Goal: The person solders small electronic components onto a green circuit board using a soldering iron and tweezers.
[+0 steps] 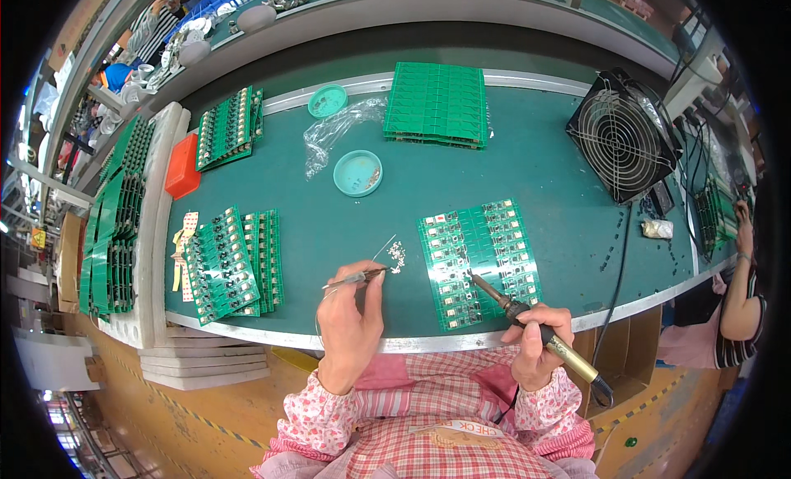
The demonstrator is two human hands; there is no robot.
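Between the fingers of my left hand [350, 318] are metal tweezers [353, 280], and a thin wire trails by that hand. The tweezers' tip is beside a small heap of tiny pale components [397, 257] on the green mat. My right hand [544, 337] is closed around a soldering iron [568, 353] with a black and gold handle. Its tip points left, over or on a green circuit board panel [480, 232] lined with small parts. Whether the tip touches the panel I cannot tell.
Two teal dishes [358, 154] [328, 101], crumpled clear plastic [331, 141] and a green board stack [435, 100] lie farther back. A black fan [622, 137] stands right. More boards [222, 269], a red box [183, 168] and white foam [152, 265] are left. Another person's arm [741, 294] shows right.
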